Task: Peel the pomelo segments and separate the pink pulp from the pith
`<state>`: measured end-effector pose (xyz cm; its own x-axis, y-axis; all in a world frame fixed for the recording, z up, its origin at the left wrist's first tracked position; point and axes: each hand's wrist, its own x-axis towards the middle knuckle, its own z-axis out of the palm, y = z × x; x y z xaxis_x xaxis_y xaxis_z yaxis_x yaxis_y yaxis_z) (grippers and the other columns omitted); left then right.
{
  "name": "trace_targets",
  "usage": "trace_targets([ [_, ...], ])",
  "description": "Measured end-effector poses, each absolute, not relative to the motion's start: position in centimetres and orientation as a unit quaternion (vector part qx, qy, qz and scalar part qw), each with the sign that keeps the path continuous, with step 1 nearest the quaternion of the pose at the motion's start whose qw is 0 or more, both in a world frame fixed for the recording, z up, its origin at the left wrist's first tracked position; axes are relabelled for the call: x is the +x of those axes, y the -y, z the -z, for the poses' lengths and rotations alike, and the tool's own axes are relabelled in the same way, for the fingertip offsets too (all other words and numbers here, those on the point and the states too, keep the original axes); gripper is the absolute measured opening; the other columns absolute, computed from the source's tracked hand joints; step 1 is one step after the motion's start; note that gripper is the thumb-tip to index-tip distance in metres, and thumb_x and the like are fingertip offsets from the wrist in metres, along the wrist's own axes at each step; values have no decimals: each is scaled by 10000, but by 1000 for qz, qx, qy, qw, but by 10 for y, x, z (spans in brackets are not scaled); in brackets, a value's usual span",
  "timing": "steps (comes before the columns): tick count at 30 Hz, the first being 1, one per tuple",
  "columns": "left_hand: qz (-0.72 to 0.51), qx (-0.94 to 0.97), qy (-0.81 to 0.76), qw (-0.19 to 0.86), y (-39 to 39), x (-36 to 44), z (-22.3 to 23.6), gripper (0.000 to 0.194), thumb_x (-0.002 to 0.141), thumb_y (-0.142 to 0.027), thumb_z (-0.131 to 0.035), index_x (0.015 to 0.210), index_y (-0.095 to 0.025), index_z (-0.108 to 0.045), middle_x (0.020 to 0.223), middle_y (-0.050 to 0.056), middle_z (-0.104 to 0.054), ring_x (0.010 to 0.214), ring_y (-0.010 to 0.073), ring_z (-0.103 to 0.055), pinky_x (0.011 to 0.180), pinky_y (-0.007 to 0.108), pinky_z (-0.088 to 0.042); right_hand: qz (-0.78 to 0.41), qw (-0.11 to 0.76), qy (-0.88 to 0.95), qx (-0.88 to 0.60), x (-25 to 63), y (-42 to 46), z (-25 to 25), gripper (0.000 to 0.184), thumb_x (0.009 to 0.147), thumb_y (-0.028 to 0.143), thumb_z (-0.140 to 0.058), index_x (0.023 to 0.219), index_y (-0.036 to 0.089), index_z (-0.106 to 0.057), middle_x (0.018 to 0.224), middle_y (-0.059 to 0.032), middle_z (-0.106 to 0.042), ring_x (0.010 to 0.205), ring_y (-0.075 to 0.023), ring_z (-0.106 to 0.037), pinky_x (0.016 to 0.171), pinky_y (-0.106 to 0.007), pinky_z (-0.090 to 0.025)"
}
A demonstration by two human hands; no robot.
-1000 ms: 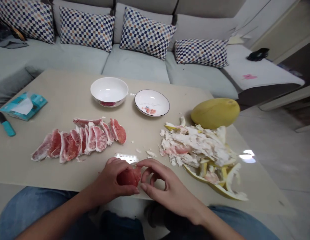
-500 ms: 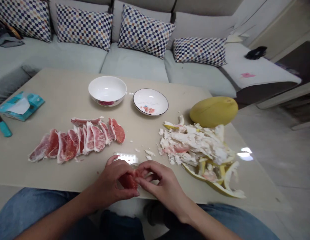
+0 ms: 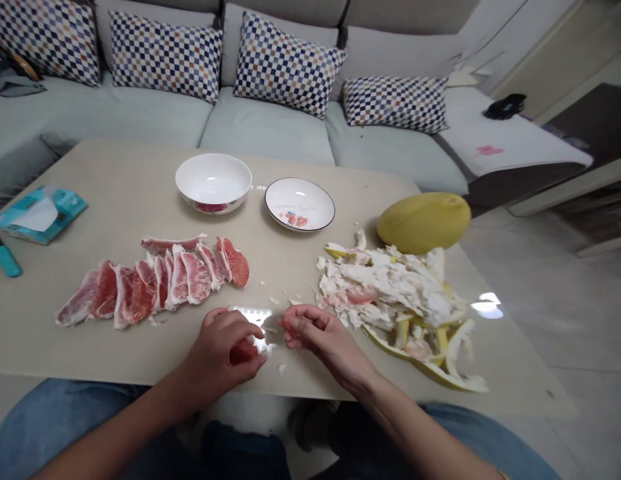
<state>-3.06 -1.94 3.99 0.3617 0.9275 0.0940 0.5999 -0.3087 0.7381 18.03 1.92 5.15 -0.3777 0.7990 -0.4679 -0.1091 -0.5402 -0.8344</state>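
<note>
Curled fingers of my left hand (image 3: 225, 350) hold a red pomelo segment (image 3: 243, 351) over the table's near edge; part of it is hidden by the hand. To its right, my right hand (image 3: 323, 337) pinches a small red piece of pomelo flesh (image 3: 291, 331). A gap separates the two hands. On the left, a row of pomelo segments (image 3: 177, 277) lies with white membrane on them. Behind my hands stands a shallow dark-rimmed plate (image 3: 310, 193) with a few small bits of pink flesh in it.
White bowl (image 3: 213, 175) beside the plate. Heaped pith and peel (image 3: 390, 290) lie on the right, before a whole yellow-green pomelo (image 3: 424, 222). At far left are a tissue pack (image 3: 40, 213) and a teal-handled knife (image 3: 7, 260). A cushioned sofa (image 3: 270, 137) stands behind the table.
My hands have moved apart. The right hand has gone up and right with a small piece of flesh, while the left keeps the segment and has shifted slightly left.
</note>
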Motion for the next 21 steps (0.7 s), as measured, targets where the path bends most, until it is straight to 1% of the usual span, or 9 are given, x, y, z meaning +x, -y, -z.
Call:
trace_targets([
  [3, -259, 752, -523, 307, 12, -33, -30, 256, 791, -387, -674, 994, -239, -627, 970, 34, -685, 987, 235, -599, 982, 417, -347, -749, 300, 372, -459, 182, -21, -54, 292, 710, 410, -785, 859, 178, -689, 842, 0, -662, 750, -107, -625, 771, -261, -536],
  [7, -253, 718, -574, 303, 0, -34, -9, 391, 837, -453, -601, 1150, -219, -583, 1154, 76, -672, 1080, 265, -590, 971, 428, -380, -738, 297, 387, -465, 181, -21, -55, 316, 720, 426, -775, 906, 185, -691, 888, -16, -683, 762, -118, -642, 824, -302, -538],
  [11, -231, 731, -589, 257, -2, -35, -2, 536, 832, -490, -598, 1266, -184, -525, 1246, 133, -630, 1166, 312, -546, 1034, 514, -332, -711, 284, 436, -472, 182, -19, -59, 316, 753, 428, -745, 943, 186, -675, 854, -13, -687, 762, -121, -646, 830, -308, -533],
  [14, -281, 720, -579, 260, 4, -33, -16, 497, 828, -456, -620, 1240, -190, -546, 1355, 150, -534, 1270, 327, -449, 1084, 532, -282, -661, 283, 504, -478, 180, -13, -63, 316, 783, 429, -712, 978, 186, -658, 855, -24, -685, 810, -143, -647, 806, -307, -535],
  [15, -308, 708, -564, 291, 7, -32, -23, 468, 823, -438, -635, 1217, -197, -559, 1356, 144, -521, 1264, 316, -453, 1083, 513, -302, -638, 289, 527, -482, 179, -11, -65, 317, 783, 425, -711, 986, 189, -649, 872, -31, -684, 832, -153, -645, 789, -302, -538],
  [16, -332, 689, -543, 346, 10, -29, -31, 433, 816, -422, -650, 1183, -207, -573, 1303, 129, -549, 1203, 291, -506, 1050, 474, -366, -618, 296, 545, -484, 178, -8, -67, 319, 779, 419, -715, 991, 193, -637, 888, -36, -680, 850, -159, -644, 767, -292, -542],
  [18, -355, 616, -494, 500, 16, -24, -42, 374, 806, -403, -669, 1121, -219, -588, 1154, 92, -610, 981, 220, -621, 890, 379, -503, -608, 304, 559, -476, 174, -2, -70, 322, 774, 407, -724, 993, 202, -606, 896, -34, -666, 847, -160, -642, 711, -266, -542],
  [19, -358, 573, -471, 567, 19, -21, -46, 328, 802, -389, -679, 1070, -215, -601, 1082, 74, -631, 907, 197, -641, 831, 349, -526, -621, 304, 554, -464, 173, 0, -71, 320, 779, 406, -722, 989, 205, -588, 871, -25, -658, 821, -154, -644, 686, -257, -538],
  [21, -367, 487, -434, 663, 22, -15, -49, 235, 799, -350, -692, 957, -197, -609, 925, 41, -662, 820, 175, -657, 770, 321, -533, -667, 297, 530, -431, 170, 3, -73, 307, 807, 421, -694, 979, 211, -552, 797, 0, -644, 759, -144, -648, 677, -260, -532],
])
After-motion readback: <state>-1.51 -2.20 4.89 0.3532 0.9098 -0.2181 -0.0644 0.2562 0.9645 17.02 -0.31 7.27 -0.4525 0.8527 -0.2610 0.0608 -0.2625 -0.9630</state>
